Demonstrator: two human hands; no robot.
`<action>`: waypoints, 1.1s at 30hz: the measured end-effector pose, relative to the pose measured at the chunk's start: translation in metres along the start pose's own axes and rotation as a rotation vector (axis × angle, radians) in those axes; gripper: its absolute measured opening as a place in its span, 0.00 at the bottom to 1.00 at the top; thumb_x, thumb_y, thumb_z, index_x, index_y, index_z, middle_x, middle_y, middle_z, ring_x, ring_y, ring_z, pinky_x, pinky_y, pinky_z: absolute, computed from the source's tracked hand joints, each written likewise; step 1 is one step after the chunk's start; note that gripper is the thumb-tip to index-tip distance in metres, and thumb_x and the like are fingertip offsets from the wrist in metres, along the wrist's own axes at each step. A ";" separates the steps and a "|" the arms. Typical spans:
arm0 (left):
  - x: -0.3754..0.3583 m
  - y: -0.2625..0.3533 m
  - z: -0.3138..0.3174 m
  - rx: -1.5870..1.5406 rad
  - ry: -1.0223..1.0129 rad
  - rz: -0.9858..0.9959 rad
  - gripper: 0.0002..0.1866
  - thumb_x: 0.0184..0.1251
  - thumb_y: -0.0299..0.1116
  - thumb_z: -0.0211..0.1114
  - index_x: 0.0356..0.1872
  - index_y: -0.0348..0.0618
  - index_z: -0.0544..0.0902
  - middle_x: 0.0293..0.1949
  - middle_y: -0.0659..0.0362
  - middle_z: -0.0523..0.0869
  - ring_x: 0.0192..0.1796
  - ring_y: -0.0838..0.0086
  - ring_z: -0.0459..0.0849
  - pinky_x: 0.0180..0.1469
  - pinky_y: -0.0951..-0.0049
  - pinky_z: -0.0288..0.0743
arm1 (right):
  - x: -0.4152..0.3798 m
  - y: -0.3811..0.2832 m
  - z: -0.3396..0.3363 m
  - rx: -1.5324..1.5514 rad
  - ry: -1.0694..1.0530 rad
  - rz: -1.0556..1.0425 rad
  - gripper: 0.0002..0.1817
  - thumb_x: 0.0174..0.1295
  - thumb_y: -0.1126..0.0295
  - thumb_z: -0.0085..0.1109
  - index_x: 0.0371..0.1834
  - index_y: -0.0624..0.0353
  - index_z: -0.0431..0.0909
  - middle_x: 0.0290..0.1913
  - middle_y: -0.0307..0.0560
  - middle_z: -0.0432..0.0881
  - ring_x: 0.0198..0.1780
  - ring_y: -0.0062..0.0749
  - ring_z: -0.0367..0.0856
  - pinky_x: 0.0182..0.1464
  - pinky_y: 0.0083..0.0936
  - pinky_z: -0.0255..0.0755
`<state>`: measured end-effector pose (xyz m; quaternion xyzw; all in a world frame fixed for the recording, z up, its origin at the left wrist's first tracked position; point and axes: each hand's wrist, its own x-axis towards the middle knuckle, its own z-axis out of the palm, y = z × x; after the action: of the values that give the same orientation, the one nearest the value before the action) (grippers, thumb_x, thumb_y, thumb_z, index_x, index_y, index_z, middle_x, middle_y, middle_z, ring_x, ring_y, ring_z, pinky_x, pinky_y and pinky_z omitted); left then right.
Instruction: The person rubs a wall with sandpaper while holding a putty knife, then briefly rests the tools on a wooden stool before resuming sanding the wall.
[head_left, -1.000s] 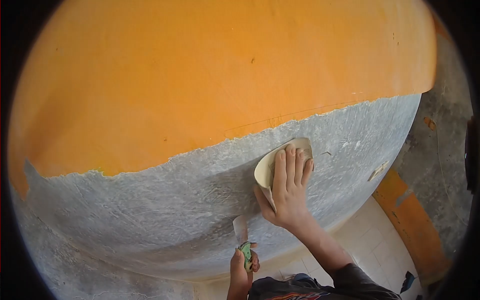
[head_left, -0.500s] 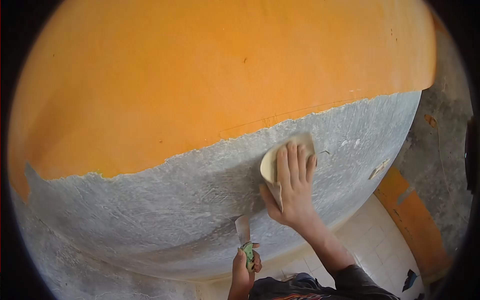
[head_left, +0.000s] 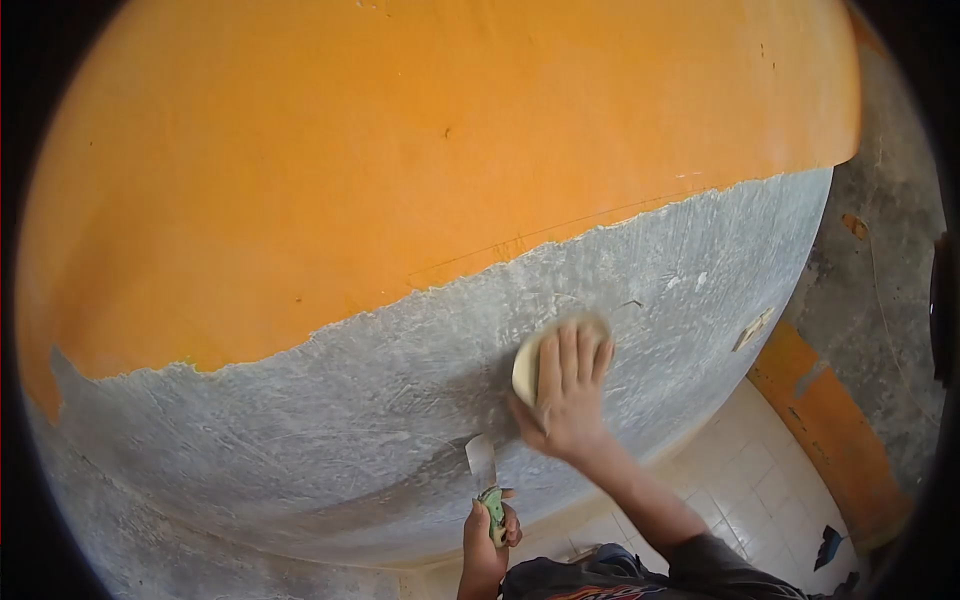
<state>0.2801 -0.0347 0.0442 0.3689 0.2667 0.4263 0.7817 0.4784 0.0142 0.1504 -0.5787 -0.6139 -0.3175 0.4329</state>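
My right hand (head_left: 572, 390) presses a curved, cream-coloured sheet (head_left: 526, 372) flat against the grey bare part of the wall (head_left: 400, 390), fingers over its face and thumb at its lower left edge. Lower down, my left hand (head_left: 490, 535) is wrapped round the green handle of a scraper (head_left: 481, 460), its metal blade pointing up in front of the wall. Above a ragged edge the wall has orange paint (head_left: 450, 150).
Light floor tiles (head_left: 740, 490) show at the lower right. Beyond them stands another wall section with an orange strip (head_left: 830, 420). A socket-like fitting (head_left: 753, 329) sits on the grey wall. A dark scrap (head_left: 828, 547) lies on the floor.
My right hand and the cream sheet have moved down and slightly left along the grey wall. My left hand has stayed nearly in place with the scraper.
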 end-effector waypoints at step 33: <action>0.013 -0.013 0.021 0.035 -0.012 -0.041 0.33 0.70 0.60 0.47 0.53 0.35 0.72 0.22 0.63 0.71 0.21 0.79 0.66 0.23 0.77 0.60 | -0.164 0.029 0.059 0.087 -0.103 0.266 0.40 0.54 0.57 0.59 0.66 0.71 0.58 0.67 0.81 0.51 0.69 0.82 0.42 0.62 0.75 0.32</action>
<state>0.3086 -0.0356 0.0448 0.3794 0.2771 0.4032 0.7853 0.4900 -0.0008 -0.0256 -0.6511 -0.5665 -0.2003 0.4637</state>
